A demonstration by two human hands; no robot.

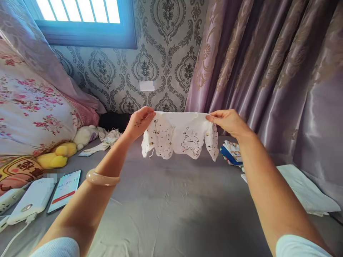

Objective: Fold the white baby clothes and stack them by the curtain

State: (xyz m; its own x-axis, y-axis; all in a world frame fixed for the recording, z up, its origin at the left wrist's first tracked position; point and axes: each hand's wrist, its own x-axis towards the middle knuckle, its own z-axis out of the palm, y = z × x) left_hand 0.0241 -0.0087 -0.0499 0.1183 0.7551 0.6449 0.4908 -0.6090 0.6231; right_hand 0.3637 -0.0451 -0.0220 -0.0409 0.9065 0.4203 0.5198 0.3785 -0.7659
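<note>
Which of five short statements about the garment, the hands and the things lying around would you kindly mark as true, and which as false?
1. The left hand and the right hand both grip the white baby top. True.
2. The bangle is on the right forearm. False: the bangle is on the left forearm.
3. The smartphone lies beside the white power bank. True.
4. The white baby top lies flat on the bed. False: the white baby top hangs from the two hands.
5. The yellow plush toy is at the left of the view. True.
</note>
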